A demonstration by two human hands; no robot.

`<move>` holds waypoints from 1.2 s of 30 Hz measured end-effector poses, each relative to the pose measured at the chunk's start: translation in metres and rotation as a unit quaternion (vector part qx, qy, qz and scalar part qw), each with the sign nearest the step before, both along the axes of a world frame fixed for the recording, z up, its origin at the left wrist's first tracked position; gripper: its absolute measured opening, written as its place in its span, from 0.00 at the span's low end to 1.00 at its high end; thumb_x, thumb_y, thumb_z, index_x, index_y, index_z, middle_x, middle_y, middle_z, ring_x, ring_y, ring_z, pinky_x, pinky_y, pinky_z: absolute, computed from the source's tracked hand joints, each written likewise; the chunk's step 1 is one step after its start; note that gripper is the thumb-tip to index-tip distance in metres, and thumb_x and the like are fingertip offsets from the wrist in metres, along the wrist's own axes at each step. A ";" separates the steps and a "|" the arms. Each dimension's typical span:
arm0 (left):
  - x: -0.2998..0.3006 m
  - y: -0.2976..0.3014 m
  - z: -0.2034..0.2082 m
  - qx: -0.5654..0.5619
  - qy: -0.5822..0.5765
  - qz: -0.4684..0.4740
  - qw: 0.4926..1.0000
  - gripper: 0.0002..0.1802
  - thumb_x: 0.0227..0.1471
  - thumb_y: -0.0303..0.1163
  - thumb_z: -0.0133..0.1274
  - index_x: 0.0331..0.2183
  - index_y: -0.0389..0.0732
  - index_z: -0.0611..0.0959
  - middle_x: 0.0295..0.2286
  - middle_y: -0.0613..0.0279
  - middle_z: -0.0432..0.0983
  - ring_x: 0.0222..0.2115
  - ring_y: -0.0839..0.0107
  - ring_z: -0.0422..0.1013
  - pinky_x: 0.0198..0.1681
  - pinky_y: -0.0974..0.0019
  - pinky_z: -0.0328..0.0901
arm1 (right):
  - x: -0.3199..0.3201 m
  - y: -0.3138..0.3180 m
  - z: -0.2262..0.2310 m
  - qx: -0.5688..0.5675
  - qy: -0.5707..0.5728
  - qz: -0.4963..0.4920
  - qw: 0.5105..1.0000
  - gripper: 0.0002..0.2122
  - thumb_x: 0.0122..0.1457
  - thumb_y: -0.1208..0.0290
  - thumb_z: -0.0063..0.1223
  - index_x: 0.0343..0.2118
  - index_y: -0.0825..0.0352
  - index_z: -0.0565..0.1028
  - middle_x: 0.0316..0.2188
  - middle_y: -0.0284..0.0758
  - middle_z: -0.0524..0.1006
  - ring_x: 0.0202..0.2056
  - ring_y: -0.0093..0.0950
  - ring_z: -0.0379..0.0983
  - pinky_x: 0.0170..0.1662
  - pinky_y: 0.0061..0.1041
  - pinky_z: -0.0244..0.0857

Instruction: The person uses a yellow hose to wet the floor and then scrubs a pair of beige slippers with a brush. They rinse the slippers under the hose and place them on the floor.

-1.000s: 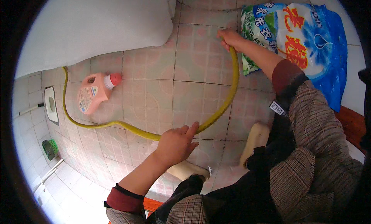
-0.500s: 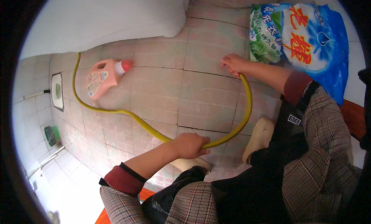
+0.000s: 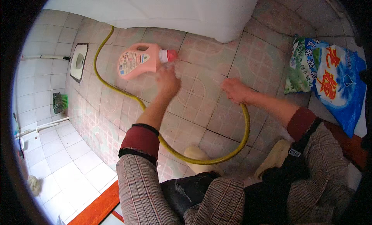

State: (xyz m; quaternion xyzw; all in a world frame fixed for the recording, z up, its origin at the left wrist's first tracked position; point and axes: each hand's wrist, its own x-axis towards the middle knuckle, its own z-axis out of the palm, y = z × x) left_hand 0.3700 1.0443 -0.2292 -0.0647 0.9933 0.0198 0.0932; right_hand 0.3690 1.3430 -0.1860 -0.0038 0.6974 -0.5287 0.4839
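Note:
A yellow hose point(image 3: 242, 139) loops across the tiled floor and curves up to my right hand point(image 3: 235, 91), which is closed around its end part. My left hand point(image 3: 169, 82) has reached out to the pink detergent bottle point(image 3: 139, 62) with the red cap, lying on its side. That hand is at the bottle's neck, smeared by motion, and whether its fingers grip or only touch cannot be made out. From under my left forearm the hose runs back to the large white thing at the far edge.
A large white body point(image 3: 186, 11) stands along the far side. Blue-and-white washing powder bags point(image 3: 337, 77) lean at the right. To the left are a floor toilet point(image 3: 79, 62), a green basket point(image 3: 62, 102) and white pipes point(image 3: 48, 126). My light shoes point(image 3: 277, 155) are below.
My left hand has let go of the hose and moved forward to the bottle. The right hand keeps hold of the hose, and the view has shifted.

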 end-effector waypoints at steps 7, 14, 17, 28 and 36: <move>-0.076 -0.044 0.013 -0.099 0.013 0.004 0.995 0.44 0.38 0.40 0.63 0.56 0.50 0.63 0.57 0.44 0.52 0.59 0.45 0.48 0.58 0.36 0.46 | 0.015 0.019 -0.063 0.017 0.348 0.129 0.928 0.05 0.60 0.69 0.43 0.34 0.64 0.69 0.25 0.32 0.69 0.21 0.25 0.66 0.23 0.29 0.64; -0.093 0.004 -0.004 -0.077 -0.137 -0.144 0.977 0.36 0.40 0.44 0.61 0.53 0.48 0.70 0.48 0.46 0.67 0.52 0.51 0.61 0.55 0.40 0.51 | -0.031 0.081 -0.037 0.114 0.016 -0.083 0.990 0.05 0.59 0.71 0.43 0.36 0.62 0.70 0.28 0.30 0.69 0.20 0.22 0.67 0.20 0.25 0.65; -0.092 -0.005 -0.015 -0.055 -0.102 -0.143 0.983 0.33 0.44 0.40 0.57 0.53 0.46 0.69 0.42 0.50 0.72 0.48 0.53 0.66 0.54 0.44 0.53 | -0.018 0.056 -0.035 0.089 0.312 0.004 0.946 0.07 0.60 0.66 0.42 0.35 0.63 0.69 0.22 0.30 0.67 0.13 0.20 0.62 0.13 0.23 0.58; -0.053 -0.037 -0.028 -0.175 -0.066 -0.349 0.918 0.38 0.45 0.25 0.51 0.59 0.43 0.60 0.41 0.54 0.72 0.44 0.55 0.67 0.51 0.53 0.58 | -0.002 0.034 -0.007 0.014 -0.058 -0.079 0.995 0.12 0.64 0.60 0.37 0.35 0.63 0.68 0.16 0.29 0.64 0.11 0.20 0.57 0.13 0.22 0.56; -0.048 0.095 0.064 0.059 0.051 -0.382 0.921 0.43 0.40 0.21 0.53 0.60 0.48 0.60 0.37 0.54 0.71 0.41 0.56 0.67 0.44 0.54 0.60 | -0.039 0.054 -0.005 -0.088 0.077 -0.075 0.990 0.10 0.64 0.62 0.39 0.31 0.63 0.66 0.17 0.29 0.64 0.12 0.21 0.57 0.13 0.23 0.55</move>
